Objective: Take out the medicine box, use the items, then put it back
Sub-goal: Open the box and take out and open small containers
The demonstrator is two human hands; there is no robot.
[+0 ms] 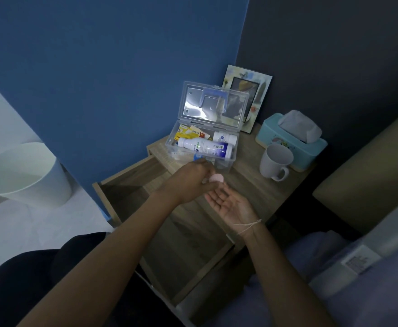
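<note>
My left hand pinches a small pink container over my open, cupped right palm, ready to catch medicine; the medicine box sits open on the worktop.

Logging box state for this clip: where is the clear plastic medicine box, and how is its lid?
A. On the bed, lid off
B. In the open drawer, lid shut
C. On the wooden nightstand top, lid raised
C: the clear plastic medicine box stands on the wooden nightstand top, its hinged lid raised.
</note>
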